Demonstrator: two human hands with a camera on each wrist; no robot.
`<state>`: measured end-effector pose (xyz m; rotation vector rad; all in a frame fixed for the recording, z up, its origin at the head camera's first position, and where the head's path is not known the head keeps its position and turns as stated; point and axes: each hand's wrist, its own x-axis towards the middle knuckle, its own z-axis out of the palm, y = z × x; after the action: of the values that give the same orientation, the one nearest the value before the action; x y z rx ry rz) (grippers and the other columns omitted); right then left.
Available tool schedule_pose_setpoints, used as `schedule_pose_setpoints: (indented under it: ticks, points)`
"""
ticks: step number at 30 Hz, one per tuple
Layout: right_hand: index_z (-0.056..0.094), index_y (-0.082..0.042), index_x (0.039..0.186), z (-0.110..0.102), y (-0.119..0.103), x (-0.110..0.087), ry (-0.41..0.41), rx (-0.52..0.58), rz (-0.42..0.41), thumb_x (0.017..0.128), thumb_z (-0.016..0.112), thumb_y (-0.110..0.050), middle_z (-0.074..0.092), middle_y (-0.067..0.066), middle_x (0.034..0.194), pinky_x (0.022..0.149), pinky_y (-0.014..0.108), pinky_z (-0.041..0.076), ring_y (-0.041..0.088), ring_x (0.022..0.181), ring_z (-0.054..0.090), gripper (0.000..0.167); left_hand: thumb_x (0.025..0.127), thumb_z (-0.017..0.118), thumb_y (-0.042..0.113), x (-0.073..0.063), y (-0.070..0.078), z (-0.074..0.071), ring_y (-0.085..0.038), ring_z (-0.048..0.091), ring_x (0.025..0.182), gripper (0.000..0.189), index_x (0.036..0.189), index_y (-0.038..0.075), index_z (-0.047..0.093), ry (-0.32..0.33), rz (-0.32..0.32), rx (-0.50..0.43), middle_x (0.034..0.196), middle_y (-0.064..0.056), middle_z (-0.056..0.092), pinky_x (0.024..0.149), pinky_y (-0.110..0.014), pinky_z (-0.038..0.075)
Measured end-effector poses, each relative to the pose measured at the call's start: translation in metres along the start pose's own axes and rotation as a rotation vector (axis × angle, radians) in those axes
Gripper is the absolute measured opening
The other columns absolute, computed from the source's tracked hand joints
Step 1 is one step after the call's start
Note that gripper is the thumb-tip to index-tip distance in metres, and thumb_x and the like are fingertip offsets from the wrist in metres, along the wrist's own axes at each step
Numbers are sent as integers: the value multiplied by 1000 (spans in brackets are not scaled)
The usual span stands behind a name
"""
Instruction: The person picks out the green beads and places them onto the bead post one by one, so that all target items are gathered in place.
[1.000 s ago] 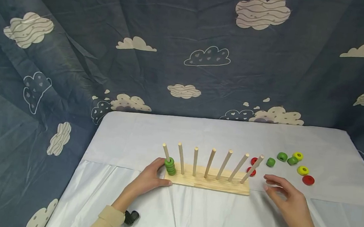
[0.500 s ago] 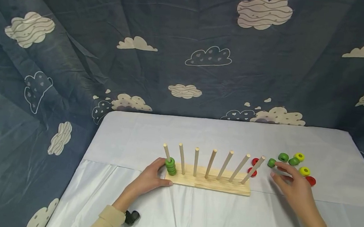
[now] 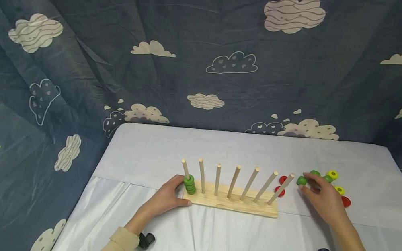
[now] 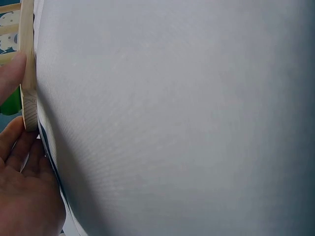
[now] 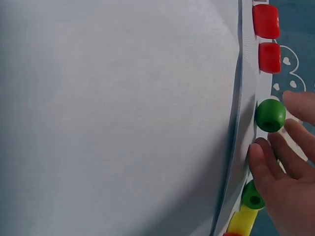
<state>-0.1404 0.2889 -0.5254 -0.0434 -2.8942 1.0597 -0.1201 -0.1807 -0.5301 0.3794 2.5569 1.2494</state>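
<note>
A wooden peg rack (image 3: 230,203) with a row of upright pegs lies on the white cloth in the head view. Several green rings (image 3: 189,186) are stacked on its leftmost peg. My left hand (image 3: 167,193) grips the rack's left end, thumb along the front edge and fingers around the far side. On the right, my right hand (image 3: 324,202) reaches to a green bead (image 3: 302,181), its thumb and forefinger spread at either side. In the right wrist view the thumb tip stands just off this bead (image 5: 269,116), which sits on the cloth.
Two red beads (image 3: 279,192) lie behind the rack's right end. Beyond my right hand are more green beads (image 3: 314,172), yellow beads (image 3: 332,174) and a red bead (image 3: 346,202). A dark cloud-patterned curtain (image 3: 176,78) hangs behind the table.
My right hand has moved forward from beside the rack to the nearest green bead, its thumb and forefinger coming around it. My left hand stays on the rack.
</note>
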Motion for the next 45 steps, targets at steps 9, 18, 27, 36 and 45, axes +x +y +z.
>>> schedule_pose_setpoints:
  ticks: [9,18,27,36,45]
  points:
    - [56,4,130,5,2,6,-1,-26,26,89,70,-3,57,29,123,87,56,51,47,109,56,43,78,84,30,1,0,0,-22,40,137,68,137,16,53,3,-3,9,139,1,50,113,-44,31]
    - [58,3,130,5,2,3,7,-5,27,89,70,-1,56,28,124,88,55,50,46,111,56,43,78,84,29,0,1,0,-23,39,138,67,137,16,53,0,-7,4,140,1,50,113,-44,31]
    - [59,-2,130,-4,-11,-9,47,35,24,90,70,-6,55,27,128,78,43,54,45,106,61,42,78,84,29,0,0,0,-22,39,137,67,136,16,54,0,-8,6,139,1,50,113,-44,31]
    - [58,-5,133,-9,-27,-19,65,84,16,91,70,-5,54,24,131,69,24,56,43,106,62,44,77,85,29,1,0,0,-22,39,137,67,136,17,54,1,-11,3,139,2,51,113,-44,31]
    - [58,-5,130,-19,-45,-23,88,137,-53,90,70,-3,56,16,127,75,0,41,38,110,59,42,78,84,29,1,0,0,-23,39,138,67,136,17,54,-2,-15,6,139,1,50,113,-45,30]
